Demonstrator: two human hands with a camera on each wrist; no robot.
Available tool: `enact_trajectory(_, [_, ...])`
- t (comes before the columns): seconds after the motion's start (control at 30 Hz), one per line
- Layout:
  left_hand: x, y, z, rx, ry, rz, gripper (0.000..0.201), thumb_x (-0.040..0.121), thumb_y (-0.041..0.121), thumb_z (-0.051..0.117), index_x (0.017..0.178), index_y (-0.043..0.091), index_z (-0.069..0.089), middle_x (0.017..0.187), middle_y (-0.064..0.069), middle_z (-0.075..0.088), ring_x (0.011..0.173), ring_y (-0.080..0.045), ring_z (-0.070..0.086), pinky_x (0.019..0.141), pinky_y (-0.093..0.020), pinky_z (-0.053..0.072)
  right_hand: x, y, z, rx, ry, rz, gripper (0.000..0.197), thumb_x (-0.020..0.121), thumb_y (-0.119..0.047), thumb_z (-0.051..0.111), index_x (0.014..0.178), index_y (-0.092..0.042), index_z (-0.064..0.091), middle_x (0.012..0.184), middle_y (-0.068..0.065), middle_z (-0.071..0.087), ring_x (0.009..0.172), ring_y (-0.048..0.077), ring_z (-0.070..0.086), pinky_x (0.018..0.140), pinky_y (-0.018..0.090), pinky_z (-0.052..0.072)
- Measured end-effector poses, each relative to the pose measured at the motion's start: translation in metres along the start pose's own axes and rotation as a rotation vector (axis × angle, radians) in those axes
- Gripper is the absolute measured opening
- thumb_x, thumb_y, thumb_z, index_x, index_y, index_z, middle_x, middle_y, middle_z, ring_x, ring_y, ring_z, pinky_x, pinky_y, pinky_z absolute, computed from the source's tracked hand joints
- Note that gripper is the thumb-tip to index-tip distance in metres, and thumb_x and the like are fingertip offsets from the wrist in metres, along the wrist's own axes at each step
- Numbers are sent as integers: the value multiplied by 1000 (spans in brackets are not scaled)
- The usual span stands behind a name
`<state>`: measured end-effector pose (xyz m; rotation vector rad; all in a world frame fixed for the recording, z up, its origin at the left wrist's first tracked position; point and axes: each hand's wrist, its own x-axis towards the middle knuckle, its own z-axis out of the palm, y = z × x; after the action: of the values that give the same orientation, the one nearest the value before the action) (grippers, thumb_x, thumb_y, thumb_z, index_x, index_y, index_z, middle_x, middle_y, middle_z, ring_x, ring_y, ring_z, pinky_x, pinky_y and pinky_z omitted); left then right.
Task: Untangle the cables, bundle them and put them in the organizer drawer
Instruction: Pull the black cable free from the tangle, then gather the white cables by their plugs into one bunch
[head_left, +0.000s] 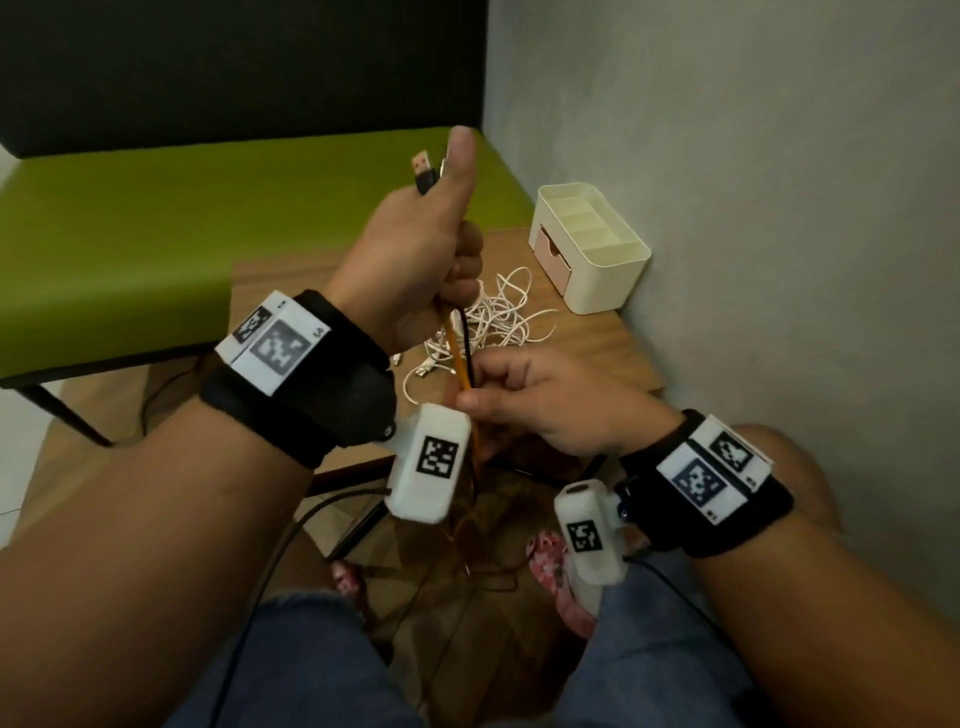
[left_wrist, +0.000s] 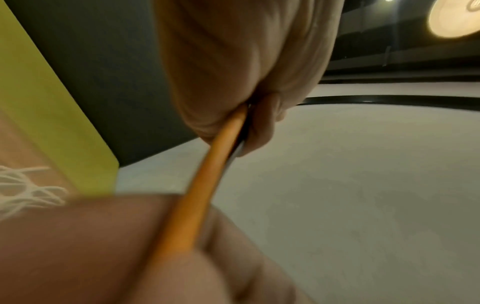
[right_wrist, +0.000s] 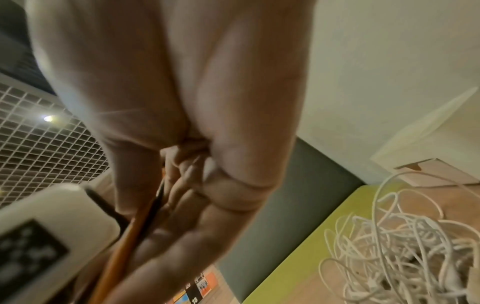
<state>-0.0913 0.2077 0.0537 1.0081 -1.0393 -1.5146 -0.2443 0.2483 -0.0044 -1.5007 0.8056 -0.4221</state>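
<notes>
Gripping orange & black cables, your L hand fisted up top; R hand pinched both below.

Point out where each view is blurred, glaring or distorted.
Head view: mostly sharp, evenly lit; the grey wall bows with wide-angle distortion. Left wrist view: the left hand and the orange cable are soft, a round ceiling lamp glares at the top right. Right wrist view: the right hand is blurred and pale, the tangled white cables somewhat clearer.
</notes>
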Motion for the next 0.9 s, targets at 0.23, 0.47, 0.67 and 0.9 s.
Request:
enact_trajectory(0.23, [26, -41, -43, -216, 62, -192, 34, 100, 42, 39, 82, 14, 47, 62, 1, 30, 48, -11, 22, 45, -23, 20, 32, 36, -17, -108, 27, 160, 13, 97, -17, 59, 108, -22, 64, 104, 5, 72, 98, 17, 71, 81, 37, 61])
enact_trajectory(0.47, [66, -94, -76, -91, 66, -230, 25, 94, 36, 36, 87, 16, 48, 67, 0, 38, 53, -14, 28, 53, -30, 18, 75, 61, -57, -390, 281, 138, 9, 93, -15, 66, 96, -23, 70, 94, -1, 73, 90, 14, 71, 87, 41, 58])
enact_trajectory(0.67, [92, -110, -106, -24, 108, -220, 40, 102, 39, 25, 86, 15, 54, 67, 3, 41, 53, -12, 32, 51, -27, 24, 124, 74, -62, -546, 271, -40, 17, 91, -11, 67, 102, -23, 73, 98, -12, 72, 90, -4, 65, 82, 18, 53])
enact_trajectory(0.9, [99, -121, -127, 71, 195, -141, 44, 106, 48, 27, 79, 17, 45, 61, 4, 32, 50, -10, 28, 49, -25, 25, 173, 92, -55, -1116, 129, -100, 22, 86, -20, 63, 105, -25, 73, 102, -2, 71, 99, 23, 61, 84, 44, 52])
